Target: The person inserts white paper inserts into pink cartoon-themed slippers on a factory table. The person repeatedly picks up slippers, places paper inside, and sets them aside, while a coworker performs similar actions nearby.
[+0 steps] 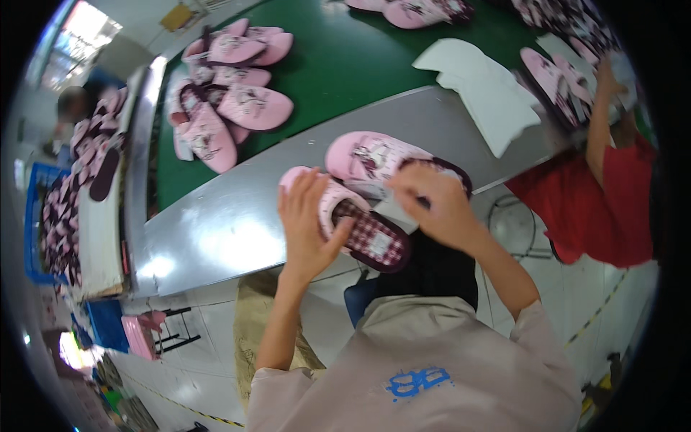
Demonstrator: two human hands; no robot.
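Note:
My left hand [306, 227] grips a pink slipper [371, 237] with a dark red checked insole. The fingers lie along its outer side and the thumb rests at the opening. A second pink slipper [367, 155] with a printed picture on its upper lies just beyond, toe to the left. My right hand [435, 205] is over this slipper's heel end, its fingers curled and pressed together; what they hold, if anything, is hidden. A white piece [394, 214], like paper or card, shows between the two slippers below the right fingertips.
A metal-edged table [216, 237] with a green top carries a heap of pink slippers [248, 104] at the left. White sheets [482, 86] lie at the right. Beside them a person in red [601, 194] handles slippers. A blue crate [36, 216] stands far left.

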